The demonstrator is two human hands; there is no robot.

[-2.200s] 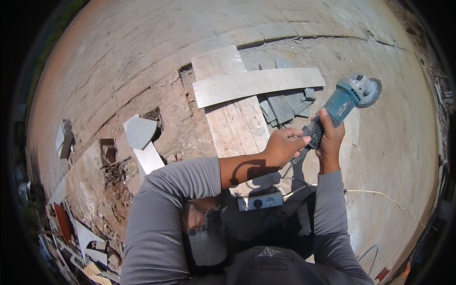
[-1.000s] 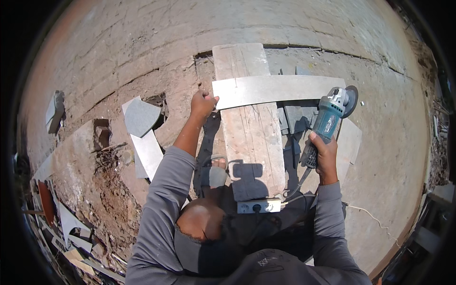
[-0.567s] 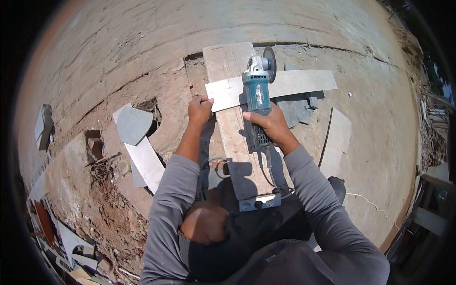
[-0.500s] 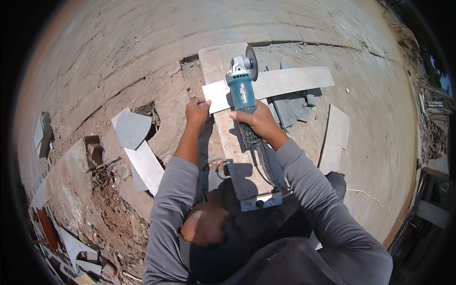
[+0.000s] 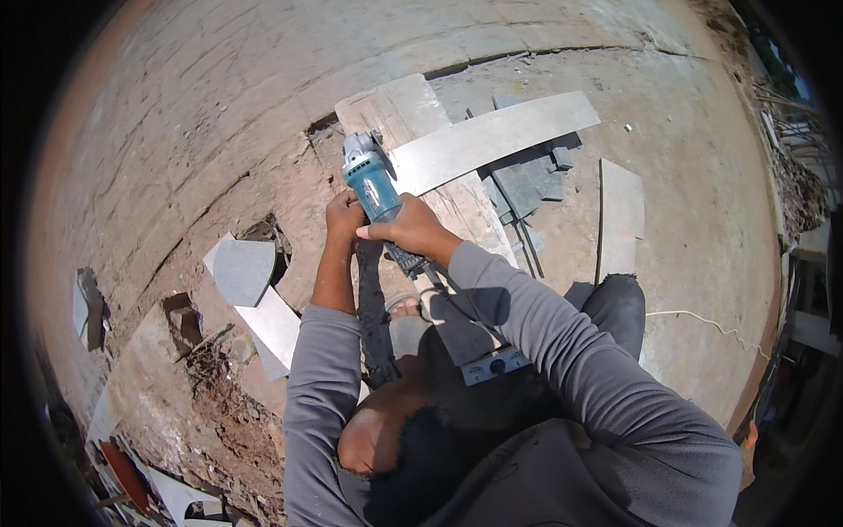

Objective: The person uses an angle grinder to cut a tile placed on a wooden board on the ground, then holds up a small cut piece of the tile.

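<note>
A teal angle grinder (image 5: 374,186) with a silver head lies in the grip of my right hand (image 5: 413,226), its fingers wrapped round the body. Its dark disc (image 5: 385,155) is seen nearly edge-on, beside the left end of a long pale tile strip (image 5: 500,133). That strip rests across a worn plank (image 5: 413,110) and a stack of grey tile pieces (image 5: 529,180). My left hand (image 5: 343,215) is closed just left of the grinder body; what its fingers hold is hidden.
A power strip (image 5: 493,365) sits at the plank's near end. Another pale strip (image 5: 621,220) lies to the right. On the left are a curved grey tile piece (image 5: 245,271), a pale strip (image 5: 274,325) beneath it and a broken hollow block (image 5: 180,325). A thin cable (image 5: 702,321) trails at right.
The grinder and my right hand have moved left, the tool tilting leftward. My left hand, earlier pinching the pale tile's left end, is now beside the grinder. The view has turned slightly.
</note>
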